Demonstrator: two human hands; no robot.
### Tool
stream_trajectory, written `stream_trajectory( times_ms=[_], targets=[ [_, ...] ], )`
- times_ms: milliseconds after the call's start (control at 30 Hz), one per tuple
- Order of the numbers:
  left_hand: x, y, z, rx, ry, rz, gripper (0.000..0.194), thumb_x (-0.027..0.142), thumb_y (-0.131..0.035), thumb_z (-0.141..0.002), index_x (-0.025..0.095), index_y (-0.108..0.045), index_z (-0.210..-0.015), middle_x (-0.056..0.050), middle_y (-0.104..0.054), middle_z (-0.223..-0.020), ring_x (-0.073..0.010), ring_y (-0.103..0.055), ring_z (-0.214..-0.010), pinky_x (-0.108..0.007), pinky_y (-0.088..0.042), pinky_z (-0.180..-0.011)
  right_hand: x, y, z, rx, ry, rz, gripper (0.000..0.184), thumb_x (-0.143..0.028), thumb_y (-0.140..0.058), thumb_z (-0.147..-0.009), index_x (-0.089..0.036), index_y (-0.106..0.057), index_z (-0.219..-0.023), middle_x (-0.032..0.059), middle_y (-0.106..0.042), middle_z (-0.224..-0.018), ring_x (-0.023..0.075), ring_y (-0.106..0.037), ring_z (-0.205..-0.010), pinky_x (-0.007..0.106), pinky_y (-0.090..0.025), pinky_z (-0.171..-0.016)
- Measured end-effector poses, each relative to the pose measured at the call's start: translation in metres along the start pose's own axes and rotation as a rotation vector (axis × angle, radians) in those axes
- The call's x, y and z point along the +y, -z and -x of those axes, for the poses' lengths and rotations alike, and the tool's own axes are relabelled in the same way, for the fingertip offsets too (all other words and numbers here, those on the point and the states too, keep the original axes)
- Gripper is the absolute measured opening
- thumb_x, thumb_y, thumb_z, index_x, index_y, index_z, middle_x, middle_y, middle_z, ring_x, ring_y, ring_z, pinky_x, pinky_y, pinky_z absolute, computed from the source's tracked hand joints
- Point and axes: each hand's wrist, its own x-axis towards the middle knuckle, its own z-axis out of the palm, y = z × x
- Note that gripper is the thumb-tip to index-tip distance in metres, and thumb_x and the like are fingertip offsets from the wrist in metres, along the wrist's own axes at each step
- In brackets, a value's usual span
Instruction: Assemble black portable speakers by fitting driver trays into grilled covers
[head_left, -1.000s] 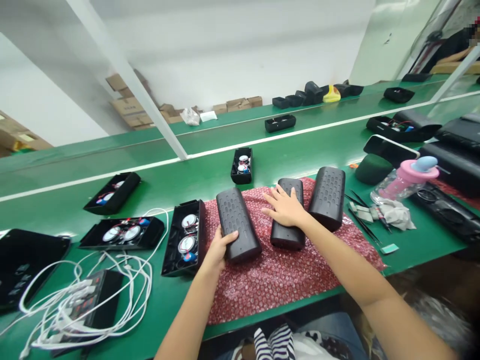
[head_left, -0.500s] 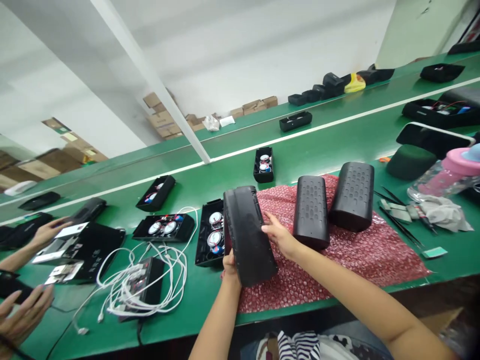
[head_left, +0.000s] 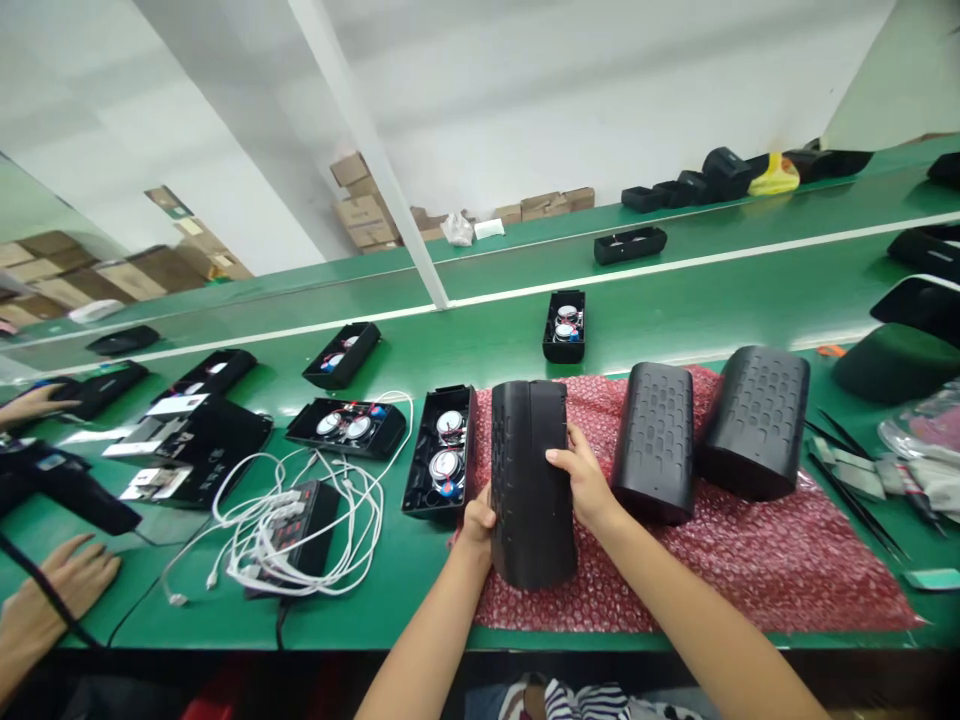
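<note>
Between my two hands a black speaker housing (head_left: 531, 490) stands nearly upright over the red bubble wrap (head_left: 810, 590). My left hand (head_left: 480, 515) grips its lower left edge, thumb on the front. From the right side, my right hand (head_left: 585, 482) holds it with the thumb across the face. Raised oblong bumps mark its left part; the back is hidden. Two similar black housings, a nearer one (head_left: 655, 440) and a farther one (head_left: 759, 420), stand on the wrap to the right. Left of my hands lies an open black shell (head_left: 431, 500) with round speaker drivers inside.
White cables (head_left: 360, 560) tangle over a black power strip (head_left: 311, 530). More open shells (head_left: 566, 345) lie farther back. Tweezers (head_left: 862, 505) and a dark green round object (head_left: 896, 362) are at right. A co-worker's hand (head_left: 79, 580) rests at left near a dark handheld tool (head_left: 75, 485).
The held housing has been turned, from a mostly smooth, tilted face to a more upright one showing bumps. The view has swung left. The co-worker's near hand has lowered to the table.
</note>
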Motion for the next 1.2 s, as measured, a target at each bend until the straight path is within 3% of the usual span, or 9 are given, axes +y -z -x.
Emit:
stream_trajectory(
  times_ms=[167,300,567,800,1033,1100,1200],
  targets=[
    [-0.001,0.0,-0.004,-0.091,0.031,0.046,0.052,0.01,-0.058,-0.046,0.011,-0.071,-0.096,-0.009,-0.074,-0.081,-0.0247,-0.07,-0.066,-0.032,-0.058,-0.065,0.002,0.003,0.005,0.111,-0.007,-0.11,0.055,-0.031,-0.068,-0.063,-0.026,-0.049,-0.115,0.0016,-0.068,-0.102,0.0227,-0.064,-0.093,0.037,-0.051,-0.085],
    [0.0,-0.002,-0.003,-0.126,0.067,0.056,0.052,0.008,-0.059,-0.047,0.011,-0.072,-0.096,-0.009,-0.075,-0.085,-0.0266,-0.071,-0.072,-0.035,-0.059,-0.072,-0.005,0.001,0.008,0.142,0.003,-0.173,0.054,-0.027,-0.071,-0.059,-0.024,-0.051,-0.109,0.0023,-0.068,-0.103,0.0241,-0.062,-0.099,0.037,-0.048,-0.089],
    [-0.001,-0.002,0.002,-0.136,0.105,0.076,0.046,0.01,-0.07,-0.052,0.015,-0.075,-0.097,-0.008,-0.075,-0.089,-0.0285,-0.071,-0.079,-0.036,-0.058,-0.078,-0.008,0.014,0.002,-0.103,-0.081,-0.203,0.077,-0.022,-0.073,-0.056,-0.028,-0.038,-0.125,0.003,-0.06,-0.119,0.0252,-0.057,-0.107,0.04,-0.045,-0.093],
    [0.008,0.004,0.006,-0.132,0.189,0.057,0.049,0.02,-0.079,-0.052,0.013,-0.074,-0.101,-0.011,-0.074,-0.095,-0.034,-0.07,-0.084,-0.042,-0.057,-0.081,-0.001,0.021,-0.002,-0.331,0.022,-0.07,0.095,-0.023,-0.076,-0.058,-0.026,-0.027,-0.14,0.0079,-0.035,-0.148,0.0262,-0.036,-0.136,0.042,-0.026,-0.114],
    [0.009,0.018,0.003,-0.128,0.208,0.042,0.055,0.019,-0.072,-0.053,0.01,-0.072,-0.107,-0.013,-0.074,-0.095,-0.0338,-0.07,-0.086,-0.043,-0.056,-0.081,0.01,0.02,-0.005,-0.242,0.094,-0.059,0.097,-0.028,-0.077,-0.062,-0.025,-0.026,-0.145,0.0091,-0.048,-0.136,0.0275,-0.046,-0.127,0.044,-0.035,-0.109],
    [0.009,0.021,0.003,-0.109,0.21,0.04,0.056,0.019,-0.07,-0.053,0.012,-0.071,-0.109,-0.012,-0.074,-0.096,-0.0327,-0.07,-0.087,-0.042,-0.056,-0.082,0.011,0.021,-0.005,-0.233,0.095,-0.03,0.098,-0.029,-0.076,-0.065,-0.024,-0.023,-0.147,0.0095,-0.043,-0.142,0.0271,-0.042,-0.131,0.043,-0.032,-0.111],
    [0.008,0.023,0.005,-0.067,0.2,0.023,0.054,0.019,-0.067,-0.051,0.01,-0.073,-0.104,-0.012,-0.074,-0.092,-0.0323,-0.07,-0.083,-0.043,-0.055,-0.083,0.008,0.024,-0.003,-0.339,0.075,0.013,0.106,-0.029,-0.074,-0.066,-0.024,-0.01,-0.15,0.01,-0.033,-0.15,0.0271,-0.037,-0.135,0.043,-0.029,-0.113]
  ],
)
